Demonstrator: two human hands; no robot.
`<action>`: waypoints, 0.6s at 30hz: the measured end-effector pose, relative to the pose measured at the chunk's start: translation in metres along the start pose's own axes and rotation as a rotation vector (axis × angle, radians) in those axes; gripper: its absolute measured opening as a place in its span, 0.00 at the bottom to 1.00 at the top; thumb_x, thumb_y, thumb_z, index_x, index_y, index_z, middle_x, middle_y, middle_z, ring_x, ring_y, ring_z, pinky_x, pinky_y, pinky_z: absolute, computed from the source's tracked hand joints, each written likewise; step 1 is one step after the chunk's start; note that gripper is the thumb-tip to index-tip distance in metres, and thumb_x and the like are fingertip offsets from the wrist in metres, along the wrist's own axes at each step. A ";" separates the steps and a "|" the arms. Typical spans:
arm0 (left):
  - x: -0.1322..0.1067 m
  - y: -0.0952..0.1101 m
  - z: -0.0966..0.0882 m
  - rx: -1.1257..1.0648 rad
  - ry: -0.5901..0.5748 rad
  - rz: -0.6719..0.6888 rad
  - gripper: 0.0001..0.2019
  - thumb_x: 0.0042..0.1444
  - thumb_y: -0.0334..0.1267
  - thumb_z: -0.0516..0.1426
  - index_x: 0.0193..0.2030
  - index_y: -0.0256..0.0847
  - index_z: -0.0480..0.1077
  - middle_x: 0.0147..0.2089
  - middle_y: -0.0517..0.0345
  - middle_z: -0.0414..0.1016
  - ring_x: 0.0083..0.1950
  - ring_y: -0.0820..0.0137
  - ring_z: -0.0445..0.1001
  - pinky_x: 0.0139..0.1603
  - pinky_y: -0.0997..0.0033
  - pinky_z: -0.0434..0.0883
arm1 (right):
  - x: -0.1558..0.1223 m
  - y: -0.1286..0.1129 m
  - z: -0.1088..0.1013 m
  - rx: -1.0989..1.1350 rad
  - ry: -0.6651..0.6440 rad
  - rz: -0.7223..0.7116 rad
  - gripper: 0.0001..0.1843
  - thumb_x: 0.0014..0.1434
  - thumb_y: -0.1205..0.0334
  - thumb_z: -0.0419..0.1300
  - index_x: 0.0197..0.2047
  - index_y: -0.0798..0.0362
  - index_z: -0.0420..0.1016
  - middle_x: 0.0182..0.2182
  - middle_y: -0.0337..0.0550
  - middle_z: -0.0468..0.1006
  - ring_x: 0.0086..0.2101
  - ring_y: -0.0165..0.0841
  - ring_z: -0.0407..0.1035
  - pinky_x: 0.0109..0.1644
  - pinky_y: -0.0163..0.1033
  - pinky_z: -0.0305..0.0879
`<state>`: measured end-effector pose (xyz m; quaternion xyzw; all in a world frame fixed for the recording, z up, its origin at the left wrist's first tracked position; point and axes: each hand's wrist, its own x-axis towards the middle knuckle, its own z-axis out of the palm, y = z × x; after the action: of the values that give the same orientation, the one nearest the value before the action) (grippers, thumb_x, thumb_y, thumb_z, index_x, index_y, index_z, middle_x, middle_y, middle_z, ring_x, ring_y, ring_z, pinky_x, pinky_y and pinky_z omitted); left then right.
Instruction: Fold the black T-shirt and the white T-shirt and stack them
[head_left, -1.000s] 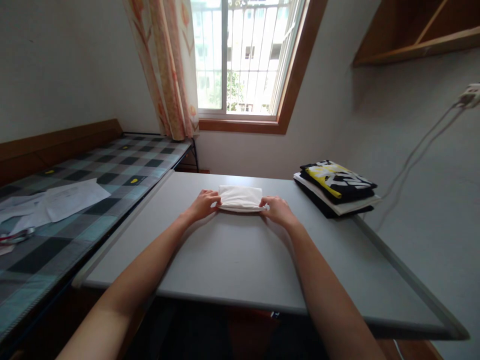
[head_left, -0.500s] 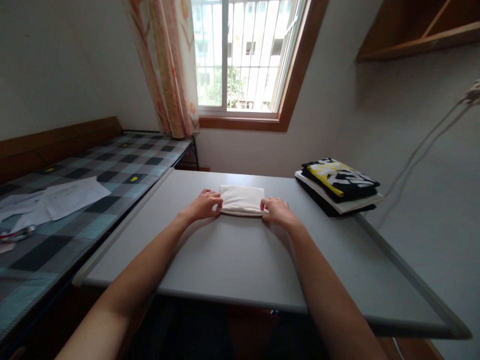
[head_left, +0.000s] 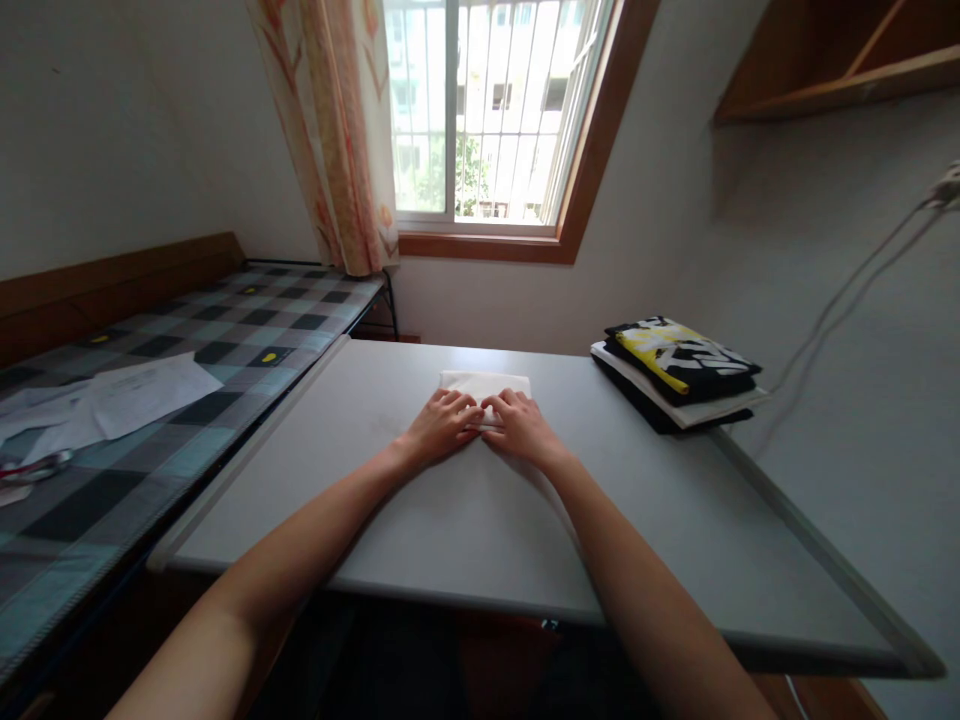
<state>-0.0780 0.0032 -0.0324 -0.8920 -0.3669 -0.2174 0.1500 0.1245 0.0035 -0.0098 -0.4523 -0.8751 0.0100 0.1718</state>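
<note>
A folded white cloth [head_left: 487,383] lies on the grey-white table, its far edge showing beyond my fingers. My left hand [head_left: 444,424] is closed on the near edge, left of the middle, with curled fingers on top and the thumb low at the front. Close beside it, my right hand [head_left: 517,424] grips the same edge right of the middle, its thumb almost meeting the left one. Both hands hide most of the cloth's near side.
A stack of folded clothes [head_left: 679,365], black, white and yellow-printed, sits at the table's [head_left: 465,530] back right. Left of the table is a bed with a checked cover [head_left: 187,400] and loose papers [head_left: 150,395]. A cable [head_left: 840,300] hangs along the right wall.
Both hands have slid inward from the cloth's left and right ends to the middle of its near edge. The cloth stays in the same place.
</note>
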 end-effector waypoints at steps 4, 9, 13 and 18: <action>0.000 0.002 0.003 0.023 0.048 -0.027 0.10 0.59 0.40 0.59 0.46 0.42 0.72 0.47 0.55 0.76 0.47 0.64 0.71 0.51 0.61 0.63 | -0.001 -0.003 0.003 -0.057 -0.018 -0.008 0.26 0.55 0.58 0.64 0.58 0.48 0.69 0.49 0.48 0.70 0.48 0.42 0.62 0.53 0.44 0.57; 0.001 0.000 0.005 0.053 0.052 -0.032 0.06 0.62 0.40 0.56 0.42 0.43 0.73 0.42 0.56 0.77 0.43 0.65 0.72 0.50 0.61 0.62 | -0.001 -0.003 0.002 -0.081 -0.010 -0.019 0.23 0.59 0.58 0.61 0.57 0.48 0.70 0.50 0.48 0.70 0.48 0.41 0.62 0.53 0.43 0.58; 0.001 -0.001 0.005 0.062 0.067 -0.026 0.08 0.64 0.40 0.54 0.41 0.44 0.74 0.41 0.57 0.78 0.42 0.66 0.72 0.50 0.60 0.61 | 0.000 -0.005 0.002 -0.115 -0.029 -0.015 0.18 0.62 0.57 0.58 0.55 0.46 0.72 0.48 0.48 0.72 0.46 0.40 0.64 0.51 0.43 0.58; 0.001 -0.001 0.003 0.040 0.068 -0.036 0.09 0.65 0.39 0.53 0.40 0.44 0.74 0.39 0.57 0.78 0.40 0.68 0.72 0.50 0.61 0.60 | 0.000 -0.006 -0.001 -0.133 -0.048 -0.012 0.17 0.64 0.56 0.55 0.55 0.46 0.73 0.47 0.48 0.73 0.45 0.40 0.65 0.50 0.43 0.59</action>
<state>-0.0769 0.0061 -0.0343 -0.8740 -0.3820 -0.2429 0.1765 0.1198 0.0002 -0.0079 -0.4569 -0.8805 -0.0383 0.1205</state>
